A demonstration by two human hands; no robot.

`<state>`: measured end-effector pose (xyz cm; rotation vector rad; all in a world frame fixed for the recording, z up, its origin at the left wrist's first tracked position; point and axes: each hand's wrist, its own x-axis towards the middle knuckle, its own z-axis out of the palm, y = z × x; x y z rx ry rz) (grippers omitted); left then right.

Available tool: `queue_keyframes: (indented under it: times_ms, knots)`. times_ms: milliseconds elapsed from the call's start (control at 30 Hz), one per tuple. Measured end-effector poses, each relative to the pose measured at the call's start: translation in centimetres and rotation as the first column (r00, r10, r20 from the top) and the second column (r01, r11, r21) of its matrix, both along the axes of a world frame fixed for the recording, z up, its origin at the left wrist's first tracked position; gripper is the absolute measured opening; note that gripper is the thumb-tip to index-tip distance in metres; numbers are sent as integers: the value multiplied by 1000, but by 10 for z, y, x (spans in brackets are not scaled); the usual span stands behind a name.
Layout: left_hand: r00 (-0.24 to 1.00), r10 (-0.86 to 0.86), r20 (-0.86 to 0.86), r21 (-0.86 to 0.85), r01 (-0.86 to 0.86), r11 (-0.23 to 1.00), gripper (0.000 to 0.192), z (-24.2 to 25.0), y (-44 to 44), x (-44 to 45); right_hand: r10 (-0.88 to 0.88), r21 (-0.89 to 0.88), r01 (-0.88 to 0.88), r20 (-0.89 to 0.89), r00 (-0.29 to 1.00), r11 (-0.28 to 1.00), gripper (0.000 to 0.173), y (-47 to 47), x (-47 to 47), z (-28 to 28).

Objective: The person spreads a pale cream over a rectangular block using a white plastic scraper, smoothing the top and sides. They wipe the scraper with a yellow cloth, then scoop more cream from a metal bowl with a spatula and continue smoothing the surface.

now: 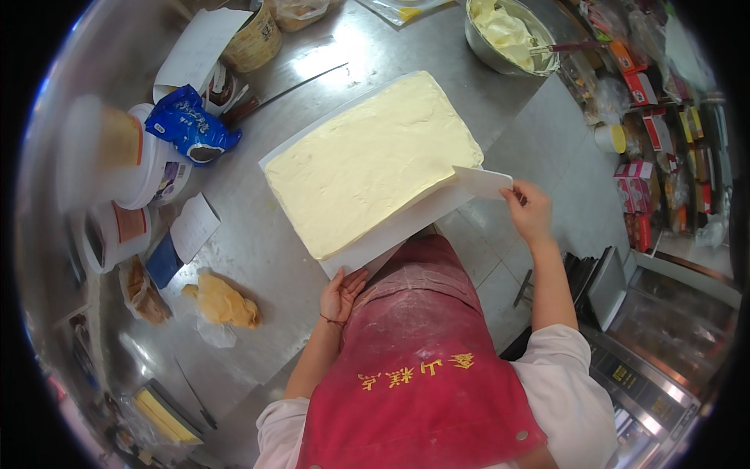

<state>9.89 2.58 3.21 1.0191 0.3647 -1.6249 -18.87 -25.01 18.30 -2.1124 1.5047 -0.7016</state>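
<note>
A rectangular cake (375,164) covered in pale yellow cream lies on a sheet of white paper (392,220) on the steel table. My right hand (530,211) pinches the end of a flat white scraper (485,180), whose other end meets the cake's near side close to its right corner. My left hand (344,293) is palm up with fingers apart, at the paper's near edge by the apron. A steel bowl (492,55) of the same cream stands beyond the cake, with a utensil's handle (571,46) across its rim.
White plastic tubs (161,176) and a blue packet (190,126) crowd the left side. A long knife (287,88) lies behind the cake. A piping bag (225,302) rests left of me. The table's near edge runs by my apron; stocked shelves (662,146) stand at right.
</note>
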Motion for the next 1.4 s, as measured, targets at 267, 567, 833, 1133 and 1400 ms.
queue_keyframes:
  times_ms: [267,567,833,1133,1400]
  knots:
    - [1000,-1,6,33,0,999,43,3,-3,0,157,178,-139,-93,983,974,13,-42,12,34]
    - [999,51,-17,35,-51,998,40,2,-2,-2,697,268,-647,-191,691,714,15,-87,99,57]
    - [996,75,51,40,-77,996,43,2,-1,-9,823,493,-659,-342,454,568,13,-126,186,56]
    - [986,136,92,43,-140,989,36,3,-2,-13,959,589,-777,-274,67,223,12,-92,204,55]
    - [982,155,110,60,-163,985,33,5,-3,-15,932,486,-814,-315,177,319,10,-111,252,50]
